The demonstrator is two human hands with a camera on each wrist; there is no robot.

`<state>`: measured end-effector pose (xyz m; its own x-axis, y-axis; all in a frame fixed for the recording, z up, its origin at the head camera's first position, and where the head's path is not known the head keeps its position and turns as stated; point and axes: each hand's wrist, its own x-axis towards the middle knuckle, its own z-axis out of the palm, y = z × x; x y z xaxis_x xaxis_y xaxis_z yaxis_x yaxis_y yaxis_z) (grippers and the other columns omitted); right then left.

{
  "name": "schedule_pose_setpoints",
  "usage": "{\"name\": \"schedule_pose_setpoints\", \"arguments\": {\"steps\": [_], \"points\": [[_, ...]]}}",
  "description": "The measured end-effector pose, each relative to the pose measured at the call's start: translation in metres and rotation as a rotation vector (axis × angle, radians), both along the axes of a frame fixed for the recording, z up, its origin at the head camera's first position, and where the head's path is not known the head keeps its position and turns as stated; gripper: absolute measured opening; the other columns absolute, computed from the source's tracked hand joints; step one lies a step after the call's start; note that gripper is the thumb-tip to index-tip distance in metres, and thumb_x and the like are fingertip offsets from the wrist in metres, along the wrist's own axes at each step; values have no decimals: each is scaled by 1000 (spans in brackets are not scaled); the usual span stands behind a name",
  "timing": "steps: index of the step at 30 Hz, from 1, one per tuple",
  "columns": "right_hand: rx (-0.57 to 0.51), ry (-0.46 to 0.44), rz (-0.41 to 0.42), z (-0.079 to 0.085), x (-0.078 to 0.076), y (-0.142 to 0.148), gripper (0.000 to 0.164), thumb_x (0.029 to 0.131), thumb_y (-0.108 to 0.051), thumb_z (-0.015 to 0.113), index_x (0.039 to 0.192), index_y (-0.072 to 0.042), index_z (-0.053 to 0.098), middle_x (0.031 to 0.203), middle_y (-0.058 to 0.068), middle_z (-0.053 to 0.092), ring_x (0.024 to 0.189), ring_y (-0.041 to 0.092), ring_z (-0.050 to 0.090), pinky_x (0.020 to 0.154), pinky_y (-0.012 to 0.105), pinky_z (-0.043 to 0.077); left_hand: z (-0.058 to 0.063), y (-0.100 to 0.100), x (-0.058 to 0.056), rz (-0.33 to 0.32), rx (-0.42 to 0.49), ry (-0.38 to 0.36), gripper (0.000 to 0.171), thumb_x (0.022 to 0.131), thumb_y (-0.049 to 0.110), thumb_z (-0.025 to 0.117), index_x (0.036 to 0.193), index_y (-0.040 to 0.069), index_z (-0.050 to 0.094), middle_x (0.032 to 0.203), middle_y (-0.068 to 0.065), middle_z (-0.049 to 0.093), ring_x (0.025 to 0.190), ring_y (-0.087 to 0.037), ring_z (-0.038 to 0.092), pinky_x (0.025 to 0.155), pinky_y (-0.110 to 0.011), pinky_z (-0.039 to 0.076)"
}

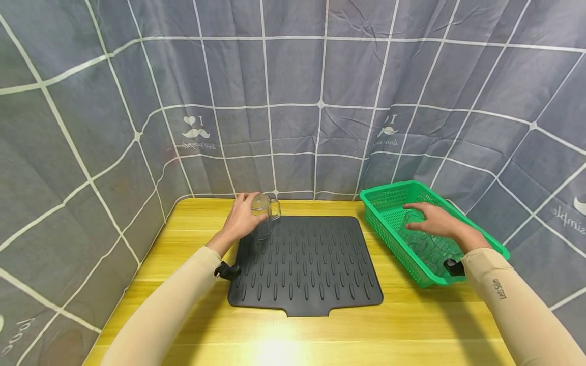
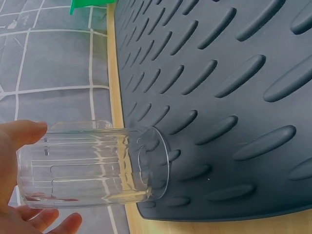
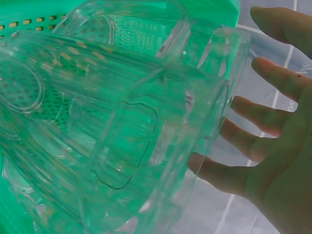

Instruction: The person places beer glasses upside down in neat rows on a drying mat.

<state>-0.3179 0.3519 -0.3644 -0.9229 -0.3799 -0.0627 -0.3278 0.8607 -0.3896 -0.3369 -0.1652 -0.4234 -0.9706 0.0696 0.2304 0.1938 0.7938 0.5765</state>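
The left hand (image 1: 242, 217) has its grip clasped around a transparent, cylindrical, handled mug (image 2: 87, 168), which is at the far left corner of the dark grey, ribbed mat (image 1: 306, 264) on the yellow wooden tabletop (image 1: 215, 333). The right hand (image 1: 435, 222) is over the green perforated plastic basket (image 1: 384, 231); its grip is released, the fingers spread near transparent vessels (image 3: 122, 131) inside.

A clear handled mug (image 2: 83, 170) stands on the mat (image 1: 311, 274), clear mugs (image 3: 131, 131) in the basket (image 1: 387, 235).
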Motion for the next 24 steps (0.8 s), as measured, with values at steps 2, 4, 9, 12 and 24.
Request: {"name": "schedule_pose_setpoints", "arguments": {"steps": [2, 4, 9, 12, 24], "points": [[-2, -7, 5, -2, 0, 1, 65, 97, -28, 68, 150, 1, 42, 152, 36, 35, 140, 61, 25, 106, 74, 30, -1, -1, 1, -3, 2, 8, 75, 89, 32, 77, 153, 16, 43, 148, -19, 39, 137, -39, 40, 106, -59, 43], [-2, -15, 8, -3, 1, 1, 65, 96, -27, 69, 150, 1, 43, 152, 36, 36, 138, 61, 28, 105, 74, 32, -2, -1, 3, -5, 8, 14, 74, 89, 31, 77, 153, 17, 43, 148, -18, 39, 137, -39, 40, 105, -59, 43], [6, -24, 9, -4, 1, 2, 66, 94, -24, 71, 149, 1, 44, 151, 37, 36, 138, 62, 27, 104, 74, 33, -2, -2, 8, -11, 25, 30, 74, 89, 29, 77, 153, 18, 42, 150, -17, 38, 139, -38, 38, 106, -59, 42], [16, -23, 6, -6, -1, 3, 66, 93, -22, 72, 149, 0, 45, 151, 37, 36, 138, 62, 27, 104, 74, 33, -3, -4, 13, -14, 27, 32, 76, 89, 29, 77, 155, 18, 40, 152, -17, 35, 140, -38, 37, 106, -60, 42], [26, 15, -2, -10, -4, 5, 64, 92, -19, 72, 148, 0, 47, 150, 37, 37, 137, 62, 28, 103, 74, 35, -12, -7, 39, -4, 34, -1, 79, 90, 31, 75, 157, 17, 35, 156, -21, 29, 143, -42, 32, 107, -64, 39]]}}
